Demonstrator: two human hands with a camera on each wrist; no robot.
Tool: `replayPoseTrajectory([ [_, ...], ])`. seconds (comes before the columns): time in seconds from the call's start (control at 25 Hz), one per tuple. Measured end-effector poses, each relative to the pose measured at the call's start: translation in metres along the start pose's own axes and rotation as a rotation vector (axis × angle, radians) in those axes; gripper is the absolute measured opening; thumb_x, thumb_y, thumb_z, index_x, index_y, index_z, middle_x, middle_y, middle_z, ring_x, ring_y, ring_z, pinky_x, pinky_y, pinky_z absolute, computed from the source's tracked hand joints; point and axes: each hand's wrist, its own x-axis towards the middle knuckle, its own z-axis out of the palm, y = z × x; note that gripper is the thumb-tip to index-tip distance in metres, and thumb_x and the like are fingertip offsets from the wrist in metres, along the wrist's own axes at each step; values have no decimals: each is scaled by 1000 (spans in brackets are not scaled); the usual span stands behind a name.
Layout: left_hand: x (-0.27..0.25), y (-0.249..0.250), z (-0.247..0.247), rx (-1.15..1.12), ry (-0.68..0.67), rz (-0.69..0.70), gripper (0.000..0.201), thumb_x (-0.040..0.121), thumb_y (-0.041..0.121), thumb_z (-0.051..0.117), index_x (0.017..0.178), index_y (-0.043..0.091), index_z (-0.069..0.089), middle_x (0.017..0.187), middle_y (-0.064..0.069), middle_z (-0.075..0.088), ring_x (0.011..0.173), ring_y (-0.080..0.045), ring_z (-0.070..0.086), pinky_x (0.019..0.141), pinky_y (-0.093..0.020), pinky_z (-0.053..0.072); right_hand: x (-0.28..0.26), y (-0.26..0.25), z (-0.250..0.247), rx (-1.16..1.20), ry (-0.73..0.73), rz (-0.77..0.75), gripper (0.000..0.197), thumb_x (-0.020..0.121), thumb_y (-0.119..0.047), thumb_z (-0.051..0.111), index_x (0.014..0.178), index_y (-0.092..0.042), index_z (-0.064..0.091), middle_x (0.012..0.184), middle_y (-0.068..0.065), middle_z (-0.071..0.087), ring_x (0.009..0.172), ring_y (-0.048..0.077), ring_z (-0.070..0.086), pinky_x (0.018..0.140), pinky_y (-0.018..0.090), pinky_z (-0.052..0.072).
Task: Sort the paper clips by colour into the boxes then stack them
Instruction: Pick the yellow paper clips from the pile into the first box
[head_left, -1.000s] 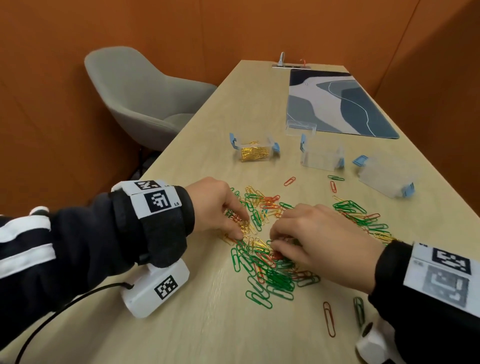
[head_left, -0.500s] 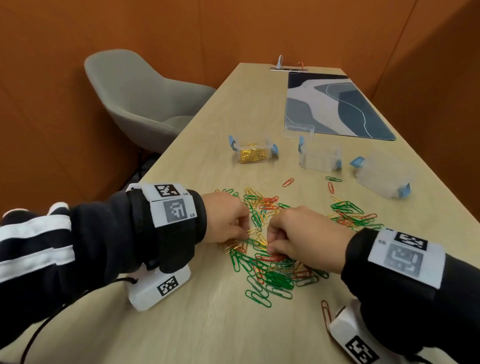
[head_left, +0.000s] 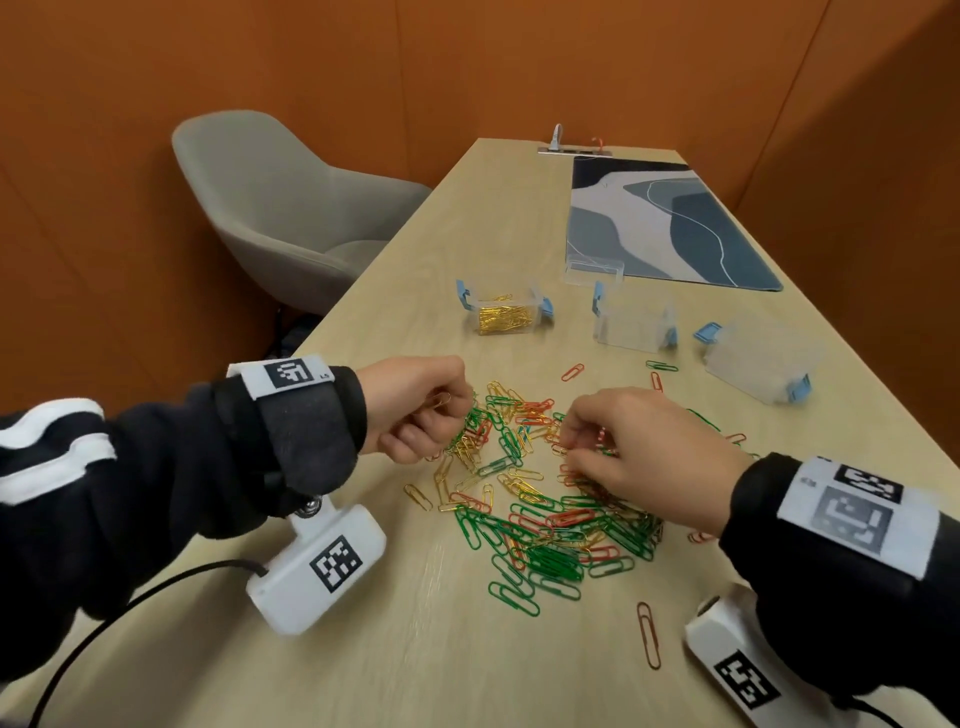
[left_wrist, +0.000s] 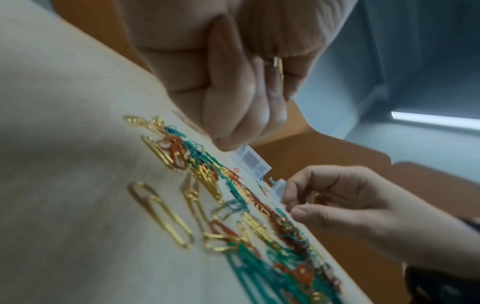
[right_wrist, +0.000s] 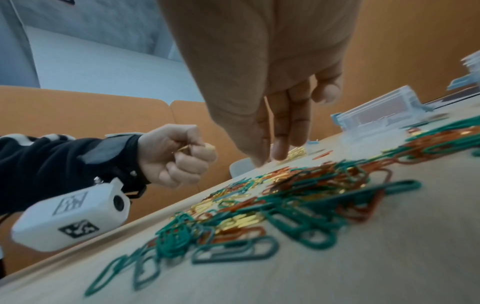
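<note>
A mixed pile of green, red and gold paper clips (head_left: 540, 525) lies on the wooden table (head_left: 415, 649). My left hand (head_left: 423, 410) hovers just above the pile's left edge, curled into a fist around a few gold clips (head_left: 439, 400); the gold clips (right_wrist: 207, 146) stick out by the thumb. My right hand (head_left: 623, 441) reaches down into the pile's far right part and pinches a red clip (left_wrist: 320, 198) between thumb and fingers. A clear box of gold clips (head_left: 506, 317) stands behind the pile. Two empty clear boxes (head_left: 634, 327) (head_left: 758, 364) stand to its right.
A loose clear lid (head_left: 593, 270) lies at the edge of a blue-grey mat (head_left: 660, 223) at the back right. A grey chair (head_left: 280, 208) stands left of the table. Stray clips lie apart from the pile, one red clip (head_left: 648, 634) near the front.
My left hand has risen off the pile and closed into a fist around gold clips. My right hand has shifted away from me, toward the far right of the pile.
</note>
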Motion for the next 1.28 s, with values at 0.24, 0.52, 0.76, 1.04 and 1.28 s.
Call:
replayPoseTrajectory([
  [0.24, 0, -5, 2, -223, -85, 15, 27, 82, 7, 25, 71, 8, 50, 52, -3, 44, 34, -10, 35, 31, -11, 23, 7, -20, 12, -17, -108, -61, 9, 87, -28, 61, 92, -26, 68, 89, -7, 66, 83, 13, 59, 73, 25, 45],
  [0.52, 1, -10, 3, 224, 139, 29, 37, 92, 36, 51, 61, 15, 53, 50, 2, 43, 42, -10, 38, 40, -18, 31, 4, -11, 4, 69, -160, -12, 15, 80, -32, 69, 92, -23, 69, 80, -8, 67, 64, 2, 53, 62, 19, 44],
  [0.76, -7, -9, 23, 999, 326, 142, 29, 72, 49, 72, 87, 24, 72, 76, 10, 59, 78, -8, 54, 66, -22, 43, 11, -25, 11, 33, -127, 32, 34, 73, -41, 74, 100, -22, 67, 91, -7, 62, 79, 12, 55, 70, 23, 43],
  [1.04, 2, -9, 38, 1069, 315, 173, 25, 75, 38, 72, 92, 20, 75, 78, 6, 63, 72, -8, 54, 62, -20, 39, 13, -24, 17, 119, -143, 67, 18, 73, -24, 78, 86, -15, 70, 81, -1, 63, 78, 15, 60, 71, 25, 49],
  [1.28, -3, -12, 28, 997, 297, 158, 17, 82, 31, 67, 91, 19, 75, 90, 2, 70, 78, -10, 56, 70, -22, 47, 12, -21, 20, 122, -139, 26, 7, 82, -15, 65, 85, -12, 72, 88, 6, 70, 82, 18, 64, 74, 27, 52],
])
